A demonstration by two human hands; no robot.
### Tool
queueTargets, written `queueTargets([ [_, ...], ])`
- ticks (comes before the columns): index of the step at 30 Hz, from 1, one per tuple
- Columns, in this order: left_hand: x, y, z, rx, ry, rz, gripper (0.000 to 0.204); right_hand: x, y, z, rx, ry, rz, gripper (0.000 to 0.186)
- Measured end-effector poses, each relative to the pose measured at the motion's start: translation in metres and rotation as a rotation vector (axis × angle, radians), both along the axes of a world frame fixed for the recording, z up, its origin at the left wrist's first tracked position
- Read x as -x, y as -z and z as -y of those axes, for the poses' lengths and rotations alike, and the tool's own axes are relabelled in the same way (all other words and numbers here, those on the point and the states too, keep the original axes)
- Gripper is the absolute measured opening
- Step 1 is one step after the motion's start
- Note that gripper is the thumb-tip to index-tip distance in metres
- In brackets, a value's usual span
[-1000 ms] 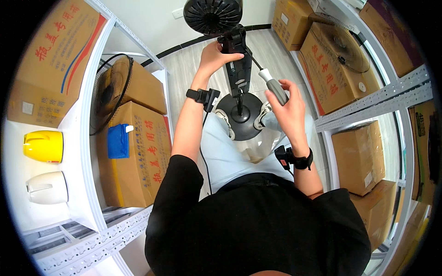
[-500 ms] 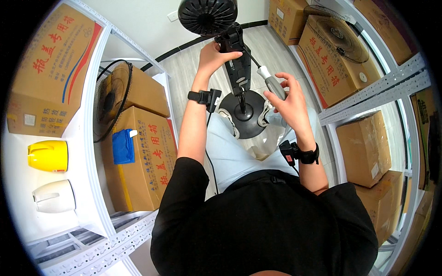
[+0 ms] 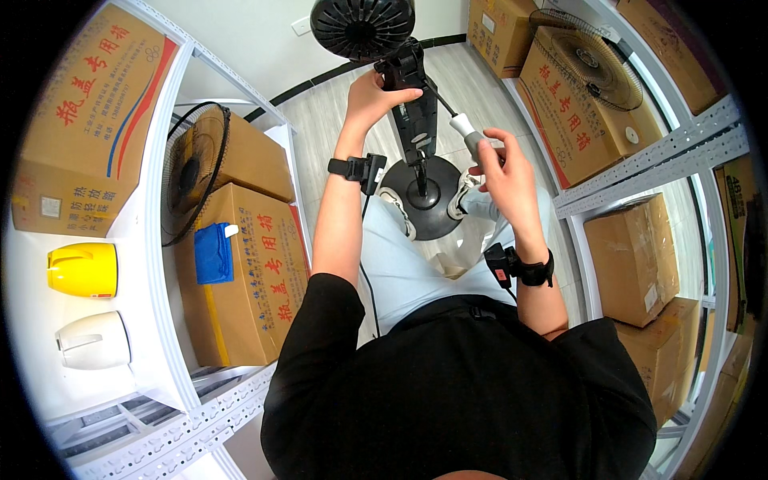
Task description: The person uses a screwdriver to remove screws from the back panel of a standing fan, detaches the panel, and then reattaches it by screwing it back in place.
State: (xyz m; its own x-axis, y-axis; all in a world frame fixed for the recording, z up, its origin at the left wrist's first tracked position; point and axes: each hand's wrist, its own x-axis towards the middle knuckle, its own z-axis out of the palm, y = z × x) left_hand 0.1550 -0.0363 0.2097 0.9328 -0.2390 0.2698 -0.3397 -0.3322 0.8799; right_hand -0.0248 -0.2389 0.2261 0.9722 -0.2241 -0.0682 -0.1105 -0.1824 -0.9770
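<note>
A black fan stand rises from a round base between my feet, its slotted motor housing on top. My left hand grips the stand's upper joint, thumb laid across it and fingertips partly hidden behind it. My right hand has its fingers curled round a screwdriver with a grey-and-white handle; the slim shaft slants up-left to the joint beside my left thumb. Whether the tip sits in a screw cannot be made out.
Metal shelving flanks me, holding cardboard boxes. A round fan grille stands at left, another at right. A yellow kettle, white kettle and blue pouch are on the left. A black cable runs beside my leg.
The surroundings shifted in the view since a second ago. My right fingers have curled further over the screwdriver handle, hiding more of its end. My left hand keeps its grip.
</note>
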Motion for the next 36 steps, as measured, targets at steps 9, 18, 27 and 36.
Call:
queueTargets([
  [9, -0.001, 0.001, 0.0, -0.006, 0.005, -0.01, 0.043, 0.001, 0.001, -0.004, 0.127, 0.04, 0.136, 0.048],
  [18, -0.004, 0.005, 0.0, 0.006, 0.008, -0.013, 0.045, -0.002, 0.01, 0.0, 0.175, 0.024, 0.211, 0.044],
  [27, -0.003, 0.004, 0.0, -0.023, -0.005, 0.003, 0.043, -0.005, 0.001, 0.004, -0.078, -0.023, -0.024, 0.047],
  [36, 0.0, 0.001, 0.001, -0.018, -0.009, -0.006, 0.042, -0.006, 0.008, 0.007, -0.138, -0.005, -0.002, 0.051],
])
